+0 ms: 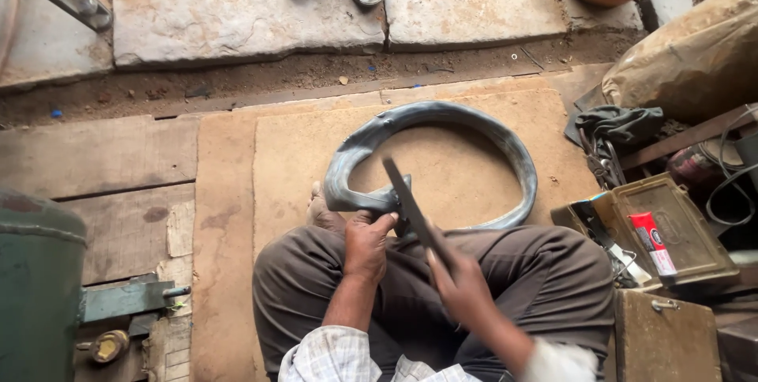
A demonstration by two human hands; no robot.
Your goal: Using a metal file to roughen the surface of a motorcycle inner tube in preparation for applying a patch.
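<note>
Seated cross-legged on the brown floor mat [237, 192], the left hand [367, 244] pinches the near fold of the grey inner tube [505, 145] while the right hand [462, 283] grips a flat dark file [407, 196] laid across it, so roughening looks underway, no patch visible yet.

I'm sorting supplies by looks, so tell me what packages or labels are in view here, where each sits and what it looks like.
Tube: lies in the open metal box on the right; slim, red with a white end and a label.
Nothing else packaged or labelled shows clearly; no signs or screens.
</note>
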